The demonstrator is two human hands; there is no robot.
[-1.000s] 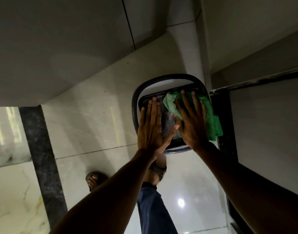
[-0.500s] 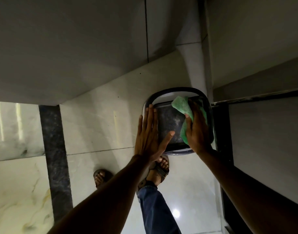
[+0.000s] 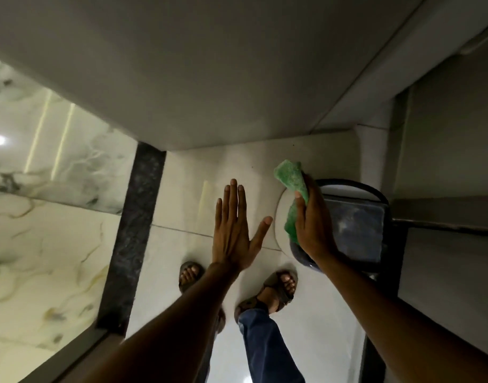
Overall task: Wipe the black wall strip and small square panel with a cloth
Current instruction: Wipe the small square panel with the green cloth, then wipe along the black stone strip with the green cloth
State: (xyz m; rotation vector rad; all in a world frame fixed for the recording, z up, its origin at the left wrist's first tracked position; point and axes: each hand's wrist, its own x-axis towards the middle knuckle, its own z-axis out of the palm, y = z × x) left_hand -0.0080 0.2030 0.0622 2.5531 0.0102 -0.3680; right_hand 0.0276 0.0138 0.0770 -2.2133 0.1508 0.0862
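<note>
Low in the frame stand two sandalled feet (image 3: 267, 290); above them the left hand (image 3: 233, 233) presses flat, fingers spread, on the pale wall. At right, the right hand (image 3: 311, 228) grips the green cloth (image 3: 294, 194) at the square panel's (image 3: 356, 230) left rim. The loosely bunched cloth could slip on a hard rub; the black strip (image 3: 135, 230) at centre left lies well apart, with bare wall between.

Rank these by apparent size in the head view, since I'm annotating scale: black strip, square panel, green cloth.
1. black strip, largest, a long band
2. square panel, partly hidden by the right hand
3. green cloth, smallest, though bunched in that hand
</note>
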